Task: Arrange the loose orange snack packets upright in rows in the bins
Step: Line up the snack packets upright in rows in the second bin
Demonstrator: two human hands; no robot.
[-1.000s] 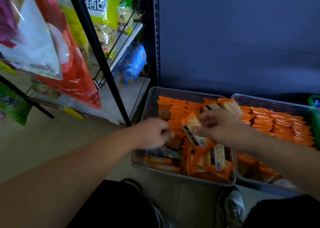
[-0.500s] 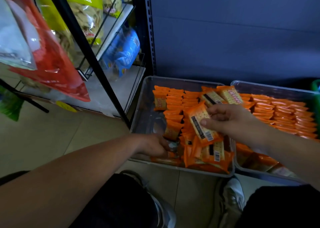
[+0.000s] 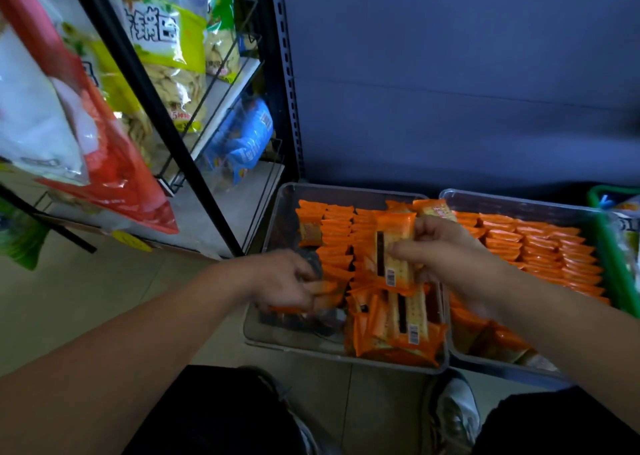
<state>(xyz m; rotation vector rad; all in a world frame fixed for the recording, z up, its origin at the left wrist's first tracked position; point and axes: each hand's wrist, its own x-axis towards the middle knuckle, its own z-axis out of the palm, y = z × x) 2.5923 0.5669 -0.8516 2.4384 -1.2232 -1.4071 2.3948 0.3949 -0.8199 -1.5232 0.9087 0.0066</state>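
The left hand (image 3: 282, 281) curls its fingers round a low orange packet (image 3: 323, 286) near the front of the left bin (image 3: 346, 193), the right hand (image 3: 446, 257) pinches a tall orange packet (image 3: 394, 243) above that bin, and the right bin (image 3: 519, 205) holds neat rows of packets (image 3: 533, 247).

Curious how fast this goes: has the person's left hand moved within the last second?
Yes. The left hand dropped from mid-bin toward the near wall of the left clear bin, onto loose orange packets.
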